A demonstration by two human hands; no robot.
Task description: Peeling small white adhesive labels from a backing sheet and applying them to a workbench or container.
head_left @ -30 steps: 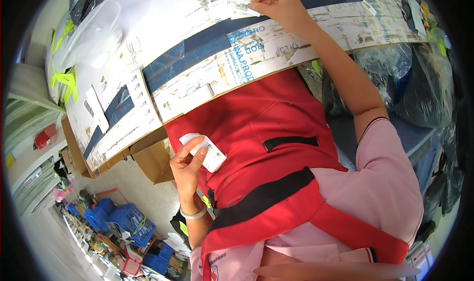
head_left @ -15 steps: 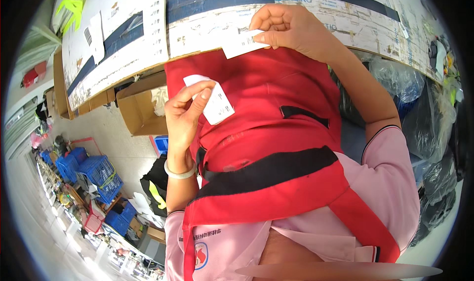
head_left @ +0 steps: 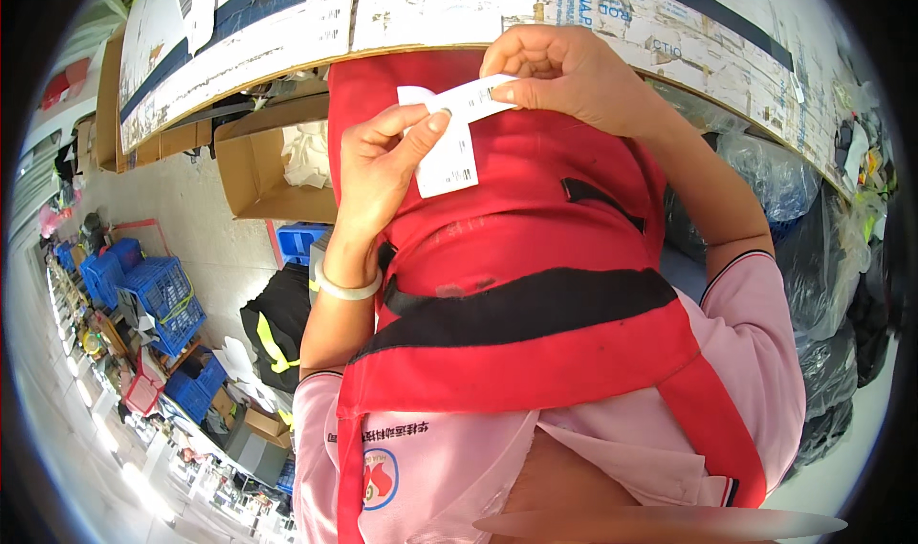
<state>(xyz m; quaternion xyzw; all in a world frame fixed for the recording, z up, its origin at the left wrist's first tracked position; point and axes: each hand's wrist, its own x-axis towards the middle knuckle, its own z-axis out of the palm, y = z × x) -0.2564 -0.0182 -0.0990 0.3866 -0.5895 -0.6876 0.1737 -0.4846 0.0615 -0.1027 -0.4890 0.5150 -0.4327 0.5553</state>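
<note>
My left hand (head_left: 378, 176) pinches a white paper label (head_left: 449, 157) in front of my red apron (head_left: 497, 257). My right hand (head_left: 564, 76) holds a narrow white paper strip (head_left: 478, 95) that overlaps the top of the label, just below the table's edge. Both hands meet close together at chest height. A pale bracelet sits on my left wrist (head_left: 344, 286).
A worktable (head_left: 287, 42) covered in printed cardboard and blue tape runs along the top. An open cardboard box (head_left: 258, 162) stands under it at left. Blue plastic crates (head_left: 153, 291) and a black bag (head_left: 277, 319) lie on the floor at left. Dark plastic-wrapped bundles (head_left: 822, 257) fill the right.
My right hand has come down off the tabletop with the paper strip and met my left hand, which rose with the label. The view has tilted down toward my chest.
</note>
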